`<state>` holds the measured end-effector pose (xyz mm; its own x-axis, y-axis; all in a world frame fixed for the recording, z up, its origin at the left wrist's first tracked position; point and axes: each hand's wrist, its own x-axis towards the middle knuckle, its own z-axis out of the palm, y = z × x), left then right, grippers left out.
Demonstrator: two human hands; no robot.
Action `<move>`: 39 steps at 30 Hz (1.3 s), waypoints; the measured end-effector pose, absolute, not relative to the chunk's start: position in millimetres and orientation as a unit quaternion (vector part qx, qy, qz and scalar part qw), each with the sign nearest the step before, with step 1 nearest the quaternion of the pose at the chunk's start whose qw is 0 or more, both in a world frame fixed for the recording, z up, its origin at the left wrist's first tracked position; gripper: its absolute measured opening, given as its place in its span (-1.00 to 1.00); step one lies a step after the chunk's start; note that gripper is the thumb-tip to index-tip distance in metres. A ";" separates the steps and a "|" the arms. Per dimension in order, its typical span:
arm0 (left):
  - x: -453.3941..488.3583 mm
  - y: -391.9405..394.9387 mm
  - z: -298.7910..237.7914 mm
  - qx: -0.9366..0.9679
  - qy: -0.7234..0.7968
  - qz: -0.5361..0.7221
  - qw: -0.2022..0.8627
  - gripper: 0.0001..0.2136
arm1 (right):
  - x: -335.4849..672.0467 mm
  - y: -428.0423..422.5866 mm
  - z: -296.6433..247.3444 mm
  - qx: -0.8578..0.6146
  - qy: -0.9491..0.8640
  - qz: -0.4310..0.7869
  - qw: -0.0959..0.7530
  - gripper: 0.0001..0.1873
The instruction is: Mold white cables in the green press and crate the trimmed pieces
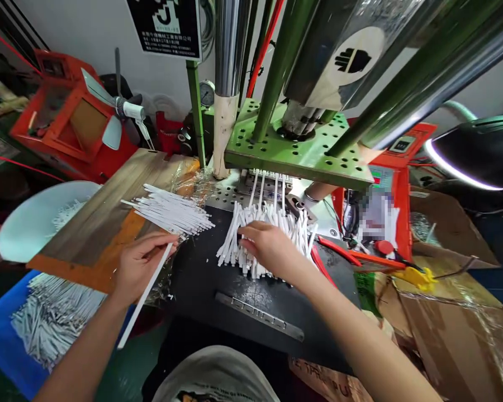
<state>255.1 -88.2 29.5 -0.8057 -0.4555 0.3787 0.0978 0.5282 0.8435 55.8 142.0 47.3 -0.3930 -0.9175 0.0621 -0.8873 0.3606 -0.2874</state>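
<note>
My left hand [136, 265] pinches one long white strip [145, 298], which slants down toward me. Just beyond it a pile of similar white strips [174, 209] lies on the wooden board. Over a second, messier heap of white strips [291, 229] on the black table, my right hand [272, 245] is bent, its thumb and fingers slightly apart. I see nothing held in it, though the fingertips partly merge with the heap. Behind, several strips stretch into a metal fixture [264, 187] under the green press plate [297, 153].
A slotted metal bar [260, 315] lies on the black table [201, 290]. Red-handled pliers [322, 262] rest right of the heap. At left are a blue-lined bin [0, 329] of strips, a white basin [25, 218] and a small fan [128, 109]. Cardboard boxes [456, 324] stand right.
</note>
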 end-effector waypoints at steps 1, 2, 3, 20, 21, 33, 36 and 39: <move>256.0 -85.0 26.7 0.086 -0.832 -0.458 0.301 -0.82 | 62.0 114.3 46.5 -0.571 0.813 -0.097 0.059 -0.81; 257.2 -81.9 24.1 0.062 -0.843 -0.439 0.304 -0.81 | 65.3 88.4 44.9 -0.583 0.808 -0.059 0.063 -0.82; 258.5 -79.3 21.7 0.041 -0.856 -0.416 0.305 -0.80 | 66.5 65.0 43.2 -0.583 0.809 -0.031 0.066 -0.81; 246.4 6.9 -16.8 -0.207 -0.856 -0.432 0.196 -0.83 | 162.2 237.8 25.9 -0.382 0.857 -0.338 0.076 -0.90; 243.0 14.5 -20.3 -0.209 -0.858 -0.430 0.187 -0.86 | 173.4 247.3 14.7 -0.366 0.855 -0.364 0.055 -0.91; 243.8 40.7 -15.4 -0.223 -0.922 -0.275 0.153 -0.87 | 191.2 250.7 -30.7 -0.443 0.804 -0.393 -0.054 -0.80; 242.8 39.9 -13.0 -0.226 -0.931 -0.249 0.145 -0.86 | 181.6 256.0 -21.2 -0.466 0.801 -0.377 0.006 -0.79; 236.0 16.9 -4.5 -0.249 -0.930 -0.246 0.116 -0.89 | 163.2 259.2 7.3 -0.512 0.793 -0.305 0.126 -0.61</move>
<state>236.0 16.9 -4.5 -0.8488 0.4068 0.3378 0.5205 0.7550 0.3988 163.2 259.2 7.3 -0.4434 -0.8892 0.1130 -0.7356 0.2889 -0.6127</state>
